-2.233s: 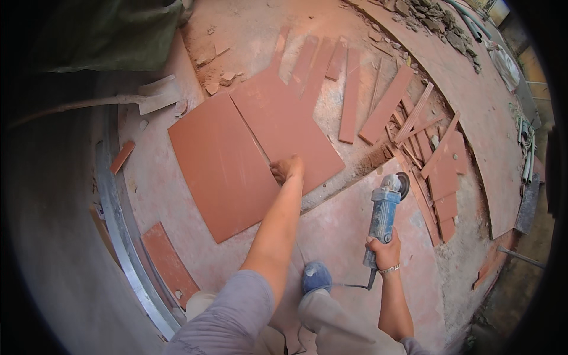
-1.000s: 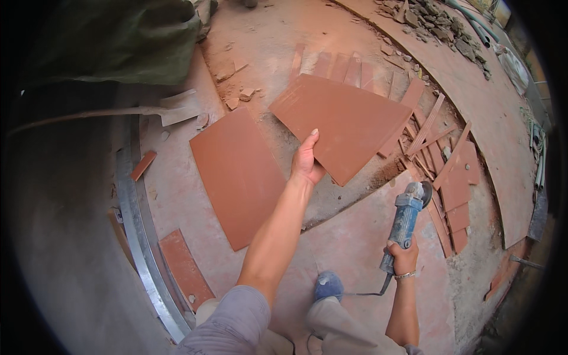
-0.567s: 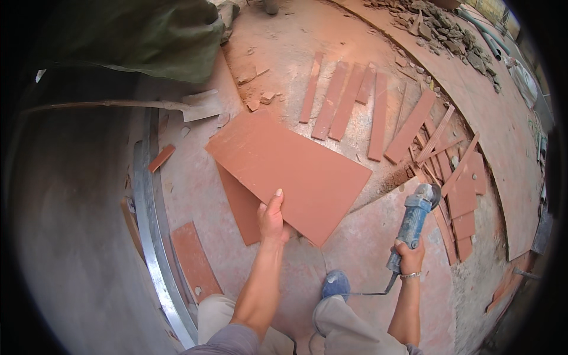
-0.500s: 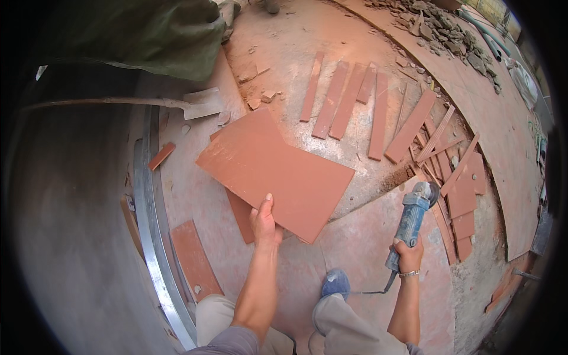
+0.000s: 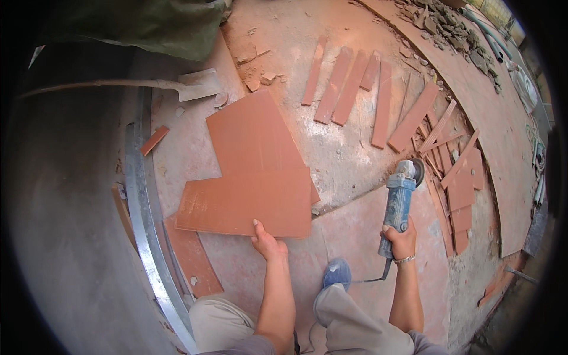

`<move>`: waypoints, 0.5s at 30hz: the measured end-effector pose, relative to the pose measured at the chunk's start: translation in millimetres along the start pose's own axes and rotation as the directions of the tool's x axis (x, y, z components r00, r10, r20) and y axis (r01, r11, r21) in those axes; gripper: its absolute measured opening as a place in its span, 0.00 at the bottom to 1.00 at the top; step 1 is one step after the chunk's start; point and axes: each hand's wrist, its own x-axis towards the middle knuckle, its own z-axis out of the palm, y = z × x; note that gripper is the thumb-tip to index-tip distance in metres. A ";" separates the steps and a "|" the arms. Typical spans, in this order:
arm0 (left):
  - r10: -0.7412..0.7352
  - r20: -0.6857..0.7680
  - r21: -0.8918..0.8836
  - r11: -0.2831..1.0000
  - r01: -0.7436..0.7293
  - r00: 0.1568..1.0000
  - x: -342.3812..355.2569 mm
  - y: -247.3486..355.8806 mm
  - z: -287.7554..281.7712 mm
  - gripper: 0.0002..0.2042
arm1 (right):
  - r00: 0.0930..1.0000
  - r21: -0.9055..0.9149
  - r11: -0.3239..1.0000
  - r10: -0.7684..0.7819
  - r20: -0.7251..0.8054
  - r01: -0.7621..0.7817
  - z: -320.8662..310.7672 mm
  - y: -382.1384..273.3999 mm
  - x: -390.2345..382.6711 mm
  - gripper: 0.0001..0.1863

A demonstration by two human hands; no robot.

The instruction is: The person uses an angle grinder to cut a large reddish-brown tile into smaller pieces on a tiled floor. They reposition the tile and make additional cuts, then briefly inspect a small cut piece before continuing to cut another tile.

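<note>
My left hand (image 5: 270,243) is closed on the near edge of a reddish tile (image 5: 248,201), thumb on top and fingers hidden beneath. Beyond it, partly covered by the held piece, a larger tile of the same colour (image 5: 254,130) lies on the floor. In my right hand (image 5: 402,238) is a blue angle grinder (image 5: 399,204), gripped round its body. Its disc points away from me, near the heap of cut tile pieces on the right. Whether the disc is spinning I cannot tell. The grinder's cord runs down past my blue shoe (image 5: 336,273).
Several narrow tile strips (image 5: 349,89) lie in a row ahead. To the right is a pile of offcuts (image 5: 460,189), with rubble (image 5: 452,35) farther back. A shovel (image 5: 198,84), a metal straightedge (image 5: 142,225) and a tile piece (image 5: 192,260) lie at left.
My left hand has turned the held tile and drawn it left and nearer, exposing more of the tile beneath. The grinder has shifted slightly left in my right hand.
</note>
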 end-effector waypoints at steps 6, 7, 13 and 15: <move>-0.290 0.185 -0.273 0.903 0.333 0.939 3.8 -53.1 24.6 0.30 | 0.999 0.034 0.999 0.031 0.031 -0.032 3.7 1.2 -0.3 0.22; -0.366 0.199 -0.247 0.879 0.408 0.909 7.2 -60.2 31.9 0.30 | 0.999 0.044 0.998 0.039 0.032 -0.040 4.3 2.8 0.3 0.23; -0.642 0.220 0.047 0.759 0.650 0.734 52.8 -86.6 98.0 0.33 | 0.998 -0.003 0.999 0.041 0.049 -0.041 4.1 11.6 5.9 0.24; -0.664 0.185 0.071 0.744 0.664 0.725 64.8 -87.8 117.8 0.33 | 0.998 -0.015 0.999 0.032 0.062 -0.031 4.8 12.0 7.0 0.25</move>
